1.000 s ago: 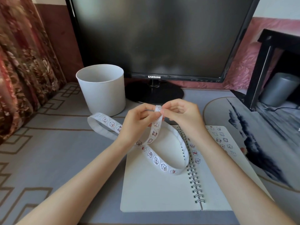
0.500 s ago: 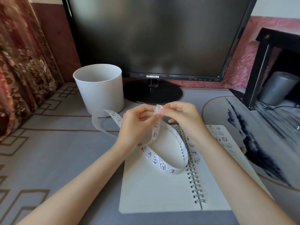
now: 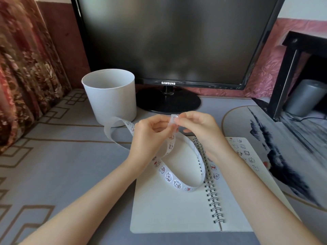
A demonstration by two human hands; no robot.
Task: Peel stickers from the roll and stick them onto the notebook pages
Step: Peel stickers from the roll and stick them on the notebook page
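An open spiral notebook lies on the desk in front of me. Its left page is blank; the right page carries several small cartoon stickers. A long white sticker strip loops over the left page and trails off to the left toward the bucket. My left hand pinches the strip's upper end above the notebook. My right hand meets it there, thumb and forefinger pinched on the top sticker at the strip's tip.
A white bucket stands at the back left, beside the black monitor's round base. A round patterned mat lies right of the notebook, under a black stand with a grey cylinder. Curtains hang at the left.
Both hands stay pinched together at the strip's end. The strip's trailing loop on the left has lifted and swung closer to the bucket.
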